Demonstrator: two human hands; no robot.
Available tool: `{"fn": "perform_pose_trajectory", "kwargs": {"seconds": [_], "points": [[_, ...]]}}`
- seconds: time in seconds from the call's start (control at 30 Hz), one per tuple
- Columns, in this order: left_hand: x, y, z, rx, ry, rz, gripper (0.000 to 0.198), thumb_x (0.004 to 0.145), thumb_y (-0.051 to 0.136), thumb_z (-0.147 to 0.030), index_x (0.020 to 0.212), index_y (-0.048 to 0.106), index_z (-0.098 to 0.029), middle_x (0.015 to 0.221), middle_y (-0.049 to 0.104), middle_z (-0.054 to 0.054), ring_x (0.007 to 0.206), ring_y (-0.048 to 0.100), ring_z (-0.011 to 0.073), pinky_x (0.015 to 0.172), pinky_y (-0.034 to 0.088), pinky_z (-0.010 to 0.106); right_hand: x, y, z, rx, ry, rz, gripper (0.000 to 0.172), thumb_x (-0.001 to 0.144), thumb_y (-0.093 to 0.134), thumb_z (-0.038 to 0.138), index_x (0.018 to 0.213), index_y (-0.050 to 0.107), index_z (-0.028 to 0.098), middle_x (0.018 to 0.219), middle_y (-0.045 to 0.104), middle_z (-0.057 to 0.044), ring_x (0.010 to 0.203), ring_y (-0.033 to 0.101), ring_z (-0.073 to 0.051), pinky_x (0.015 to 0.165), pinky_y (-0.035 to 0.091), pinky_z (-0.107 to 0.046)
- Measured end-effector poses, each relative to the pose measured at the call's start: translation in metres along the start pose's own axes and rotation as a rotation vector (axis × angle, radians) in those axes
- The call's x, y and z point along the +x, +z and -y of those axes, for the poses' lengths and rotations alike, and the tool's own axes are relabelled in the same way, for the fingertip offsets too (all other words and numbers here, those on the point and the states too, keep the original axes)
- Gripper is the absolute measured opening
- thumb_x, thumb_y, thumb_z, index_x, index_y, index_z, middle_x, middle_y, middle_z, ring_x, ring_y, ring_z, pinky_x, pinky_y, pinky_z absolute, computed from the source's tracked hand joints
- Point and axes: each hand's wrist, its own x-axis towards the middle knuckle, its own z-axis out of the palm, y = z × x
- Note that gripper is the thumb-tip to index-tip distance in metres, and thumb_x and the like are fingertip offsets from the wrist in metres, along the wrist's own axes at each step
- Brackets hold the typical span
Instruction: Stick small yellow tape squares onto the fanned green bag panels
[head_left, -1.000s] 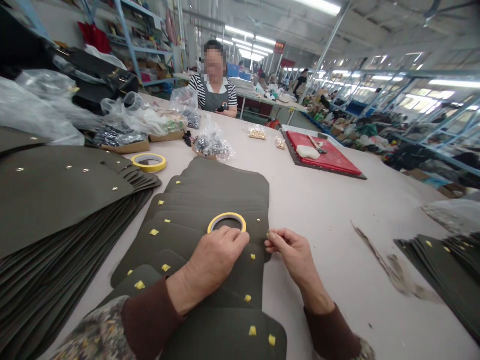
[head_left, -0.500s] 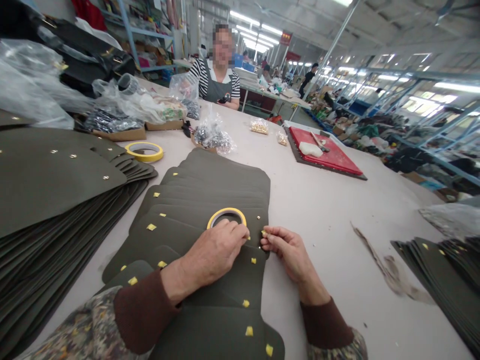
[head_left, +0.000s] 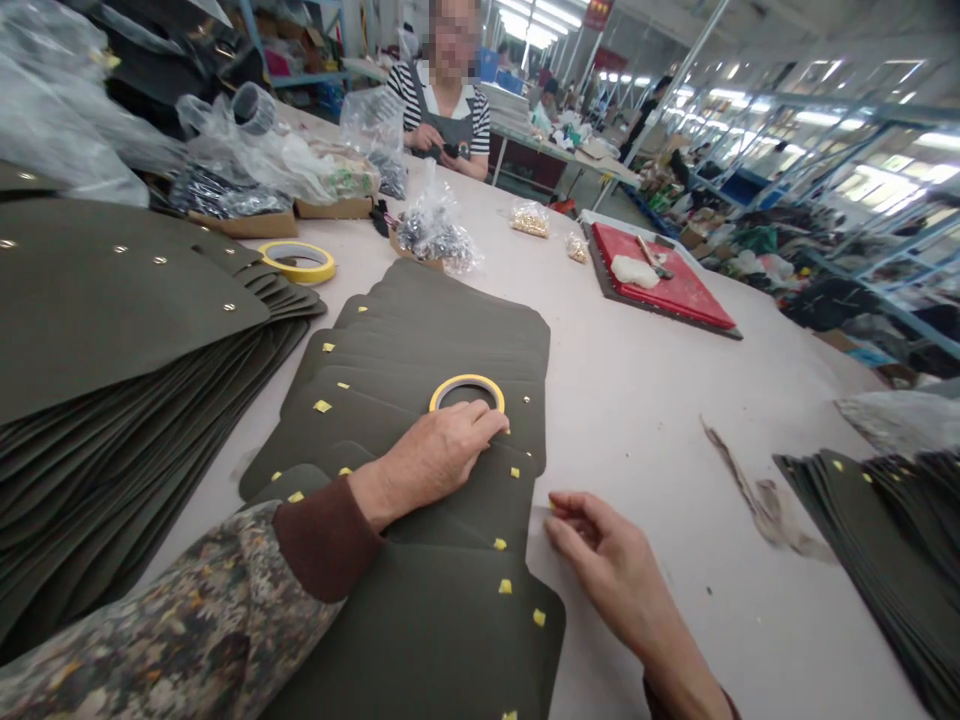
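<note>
My left hand (head_left: 439,455) is closed on a roll of yellow tape (head_left: 469,380), held above the stack of dark green panels (head_left: 450,340). Small yellow tape pieces dot the panels, one of them (head_left: 514,473) just below that hand. To the right of the stack, my right hand (head_left: 600,550) hovers over the table with thumb and forefinger slightly apart. A tiny yellow tape piece (head_left: 553,503) clings to its forefinger tip.
A second tape roll (head_left: 298,262) lies beside the fanned dark panels (head_left: 112,290) at left. Farther back are bagged metal parts (head_left: 442,235) and a red board (head_left: 660,270). More panels (head_left: 885,540) lie at right. A person (head_left: 442,110) sits across the table (head_left: 637,420).
My right hand has moved away from the stack's edge, toward me, and its fingers have parted a little. My left hand stays at the tape roll. The camera view has tilted down.
</note>
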Motion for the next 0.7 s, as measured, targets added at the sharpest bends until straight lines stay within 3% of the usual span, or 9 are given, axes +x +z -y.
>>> {"fn": "perform_pose_trajectory", "kwargs": {"seconds": [0.17, 0.33, 0.43, 0.57, 0.7], "points": [[0.001, -0.001, 0.000, -0.020, -0.018, 0.006, 0.027, 0.085, 0.048, -0.004, 0.108, 0.049, -0.020, 0.102, 0.058, 0.004, 0.094, 0.058, 0.0176, 0.082, 0.049, 0.030, -0.039, 0.008, -0.005, -0.156, -0.044, 0.087, 0.034, 0.076, 0.063, 0.024, 0.109, 0.060, 0.019, 0.094, 0.066, -0.006, 0.084, 0.063, -0.020, 0.074, 0.053, -0.033], [0.002, -0.001, 0.001, -0.034, -0.024, 0.009, 0.029, 0.083, 0.050, -0.004, 0.107, 0.048, -0.021, 0.104, 0.058, 0.003, 0.095, 0.059, 0.0170, 0.082, 0.049, 0.029, -0.041, 0.008, -0.003, -0.250, -0.102, 0.187, 0.044, 0.069, 0.064, 0.011, 0.111, 0.056, 0.021, 0.094, 0.060, -0.003, 0.088, 0.058, -0.020, 0.080, 0.049, -0.034], [0.002, -0.001, 0.000, -0.022, -0.024, 0.010, 0.029, 0.084, 0.050, -0.004, 0.107, 0.049, -0.020, 0.103, 0.058, 0.003, 0.094, 0.059, 0.0174, 0.080, 0.049, 0.029, -0.039, 0.006, 0.001, -0.265, -0.080, 0.230, 0.044, 0.068, 0.062, 0.009, 0.110, 0.056, 0.020, 0.089, 0.058, -0.002, 0.082, 0.058, -0.019, 0.073, 0.048, -0.033], [0.002, 0.000, -0.001, -0.027, -0.026, 0.018, 0.028, 0.084, 0.051, -0.005, 0.107, 0.049, -0.020, 0.103, 0.059, 0.003, 0.094, 0.059, 0.0175, 0.079, 0.049, 0.029, -0.039, 0.004, 0.005, -0.170, 0.022, 0.276, 0.043, 0.066, 0.063, 0.006, 0.106, 0.057, 0.020, 0.076, 0.058, 0.002, 0.071, 0.058, -0.016, 0.067, 0.047, -0.030], [0.004, 0.000, -0.002, -0.023, -0.025, 0.034, 0.028, 0.084, 0.051, -0.005, 0.107, 0.050, -0.020, 0.103, 0.059, 0.003, 0.093, 0.059, 0.0178, 0.080, 0.049, 0.029, -0.044, 0.005, 0.004, 0.085, 0.147, 0.290, 0.042, 0.069, 0.068, 0.014, 0.109, 0.056, 0.020, 0.070, 0.056, 0.005, 0.067, 0.058, -0.014, 0.067, 0.048, -0.028]]}}
